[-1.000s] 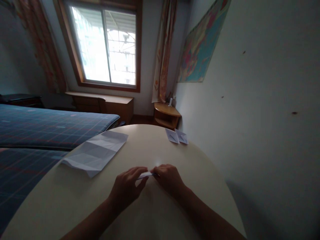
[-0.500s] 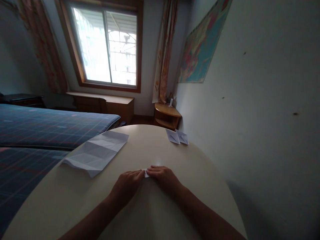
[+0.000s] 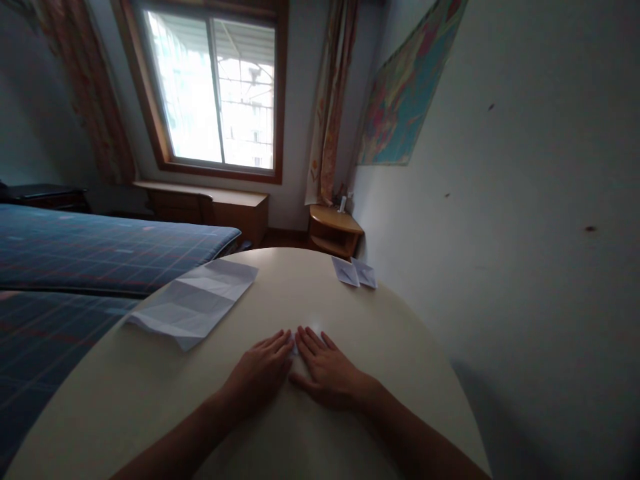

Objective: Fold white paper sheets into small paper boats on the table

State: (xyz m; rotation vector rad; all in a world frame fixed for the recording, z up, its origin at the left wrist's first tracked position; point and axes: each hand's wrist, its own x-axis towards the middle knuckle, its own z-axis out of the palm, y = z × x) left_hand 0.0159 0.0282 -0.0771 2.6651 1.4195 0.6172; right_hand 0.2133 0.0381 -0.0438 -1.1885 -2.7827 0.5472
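My left hand (image 3: pixel 263 373) and my right hand (image 3: pixel 327 371) lie flat side by side on the round cream table (image 3: pixel 150 400), fingers stretched out and pointing away from me. They press down on a small folded piece of white paper (image 3: pixel 295 346). Only a sliver of it shows between the fingertips; the rest is hidden under the hands. A large creased sheet of white paper (image 3: pixel 195 303) lies to the left, partly over the table's edge. Two small folded paper pieces (image 3: pixel 354 272) rest at the table's far right, next to the wall.
A bed with a dark plaid cover (image 3: pixel 90 247) runs along the left of the table. The wall (image 3: pixel 525 200) stands close on the right with a map (image 3: pixel 400 93) hung on it. A window (image 3: pixel 215 87), a low wooden bench (image 3: pixel 210 203) and a corner shelf (image 3: pixel 333 230) are beyond.
Both hands went from pinching the small paper between their fingertips to lying flat on it with fingers spread. The paper is now almost wholly covered.
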